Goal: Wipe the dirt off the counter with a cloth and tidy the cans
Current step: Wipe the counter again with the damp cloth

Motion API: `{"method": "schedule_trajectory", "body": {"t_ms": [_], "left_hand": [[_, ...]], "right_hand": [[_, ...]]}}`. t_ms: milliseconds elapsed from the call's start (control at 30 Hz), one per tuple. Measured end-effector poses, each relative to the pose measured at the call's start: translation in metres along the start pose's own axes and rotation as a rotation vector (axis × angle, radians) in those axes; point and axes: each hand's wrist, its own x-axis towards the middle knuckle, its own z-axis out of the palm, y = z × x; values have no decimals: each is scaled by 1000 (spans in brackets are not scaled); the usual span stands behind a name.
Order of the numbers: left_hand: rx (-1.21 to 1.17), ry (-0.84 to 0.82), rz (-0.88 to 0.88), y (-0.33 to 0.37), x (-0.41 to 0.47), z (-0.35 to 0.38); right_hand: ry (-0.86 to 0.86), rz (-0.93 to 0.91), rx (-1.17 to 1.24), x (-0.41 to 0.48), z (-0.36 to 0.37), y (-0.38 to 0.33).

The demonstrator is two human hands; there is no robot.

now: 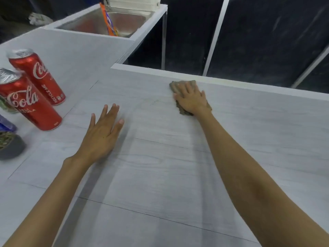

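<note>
My right hand (pixel 191 98) lies flat, fingers spread, on a brownish-grey cloth (pixel 178 85) near the far edge of the pale grey counter (pixel 160 175). A faint smudge of dirt (pixel 153 102) shows just left of the cloth. My left hand (pixel 103 132) rests flat on the counter with straight fingers and holds nothing. Two tall red cola cans (pixel 38 77) (pixel 30 104) stand upright at the left. A green can (pixel 5 106) and a purple can (pixel 6 124) are partly cut off by the left edge of the view.
A dark grey bowl-like object (pixel 10 147) sits at the left edge. A steel sink (pixel 110 20) at the back holds an orange packet (pixel 109 22). Beyond the counter's far edge there is a drop to dark floor with white frame legs (pixel 215 36).
</note>
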Motion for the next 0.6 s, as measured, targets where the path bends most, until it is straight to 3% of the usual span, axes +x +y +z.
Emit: {"method": "schedule_trajectory", "body": {"t_ms": [133, 200, 267, 333, 467, 533, 600], "left_hand": [[-35, -8, 24, -15, 0, -9], [-55, -22, 53, -24, -2, -15], [-48, -55, 103, -35, -3, -22], [-36, -87, 137, -44, -3, -29], [-24, -122, 195, -55, -7, -36], [-24, -139, 211, -60, -12, -36], [-29, -156, 206, -65, -18, -36]], "right_hand": [[-82, -462, -71, -66, 37, -107], [-90, -636, -96, -115, 39, -107], [-111, -694, -74, -143, 31, -72], [-112, -533, -64, -140, 17, -26], [-35, 70, -42, -81, -1, 3], [-22, 149, -16, -59, 8, -40], [-31, 42, 17, -62, 30, -104]]}}
